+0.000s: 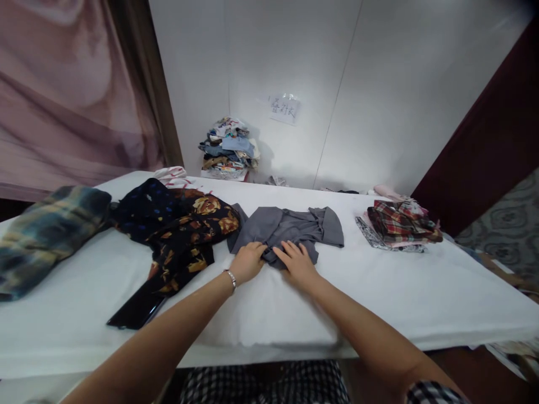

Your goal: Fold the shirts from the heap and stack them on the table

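A grey shirt (pixel 280 224) lies bunched in the middle of the white table, with a sleeve stretched out to the right. My left hand (pixel 247 262) wears a bracelet and has its fingers closed on the shirt's near edge. Beside it, my right hand (pixel 300 266) rests palm down on the same edge, fingers apart. Dark floral clothing (pixel 185 224) is heaped just left of the shirt. Fabric folds hide part of my left fingertips.
A black phone-like slab (pixel 137 306) lies near the front left, partly under the floral cloth. Plaid cloth (pixel 59 230) is at far left. Folded clothes (pixel 400 224) are stacked at right. A taller clothes pile (pixel 231 147) stands by the wall, near a paper sign (pixel 285 108).
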Available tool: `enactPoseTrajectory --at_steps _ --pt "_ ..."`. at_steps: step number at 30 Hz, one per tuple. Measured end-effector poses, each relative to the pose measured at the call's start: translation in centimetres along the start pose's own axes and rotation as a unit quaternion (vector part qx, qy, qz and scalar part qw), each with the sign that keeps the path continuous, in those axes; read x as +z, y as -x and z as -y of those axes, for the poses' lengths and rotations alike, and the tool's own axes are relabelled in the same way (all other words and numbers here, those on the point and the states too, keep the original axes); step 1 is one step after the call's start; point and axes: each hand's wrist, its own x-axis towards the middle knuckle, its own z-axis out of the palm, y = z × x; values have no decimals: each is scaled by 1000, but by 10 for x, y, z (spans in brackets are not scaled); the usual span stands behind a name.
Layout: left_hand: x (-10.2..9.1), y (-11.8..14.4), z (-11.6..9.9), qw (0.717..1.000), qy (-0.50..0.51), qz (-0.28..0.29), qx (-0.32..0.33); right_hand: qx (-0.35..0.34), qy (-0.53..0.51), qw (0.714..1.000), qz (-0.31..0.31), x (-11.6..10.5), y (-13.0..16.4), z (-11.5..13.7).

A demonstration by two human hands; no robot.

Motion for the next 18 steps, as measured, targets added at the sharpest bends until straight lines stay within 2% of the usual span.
enactPoseTrajectory --at_steps 3,6,10,13,15,18 --pt "-1 -5 1 999 -9 -10 -37 7 10 1000 22 -2 -14 -1" --pt "-4 -6 12 993 33 -39 -105 -3 -47 999 -27 -9 -4 -11" --pt "-14 -9 34 979 102 -78 -160 -34 -170 971 -165 -27 43 -33" --pt "-23 -17 42 957 174 -114 -201 -19 -228 946 -229 -41 87 -53" --pt "-31 -25 43 930 237 -155 -233 21 -272 926 -260 -48 115 -66" --pt "-48 -39 40 878 334 -226 -258 124 -334 883 -305 -52 151 -78"
